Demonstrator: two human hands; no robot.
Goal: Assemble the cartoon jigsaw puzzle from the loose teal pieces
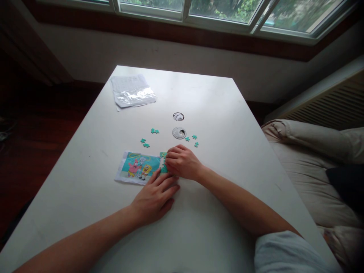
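A partly joined jigsaw puzzle [163, 155] in green and yellow lies mostly under my hands. My right hand [183, 163] is closed over its right side, fingers bent down; whatever the fingertips grip is hidden. My left hand [156, 195] lies with fingers stretched out along the puzzle's lower edge. Left of the puzzle, touching or nearly touching it, is a picture sheet [133, 167] with cartoon figures. Loose green jigsaw pieces lie beyond the hands, some to the left [146, 145] and some to the right [196, 144].
A clear plastic sleeve with papers [133, 93] lies at the white table's [204, 98] far left. Two round holes sit mid-table, the nearer with a grey grommet [175, 133]. A beige cushioned seat [295, 170] stands on the right, below a window [222, 11] and wall.
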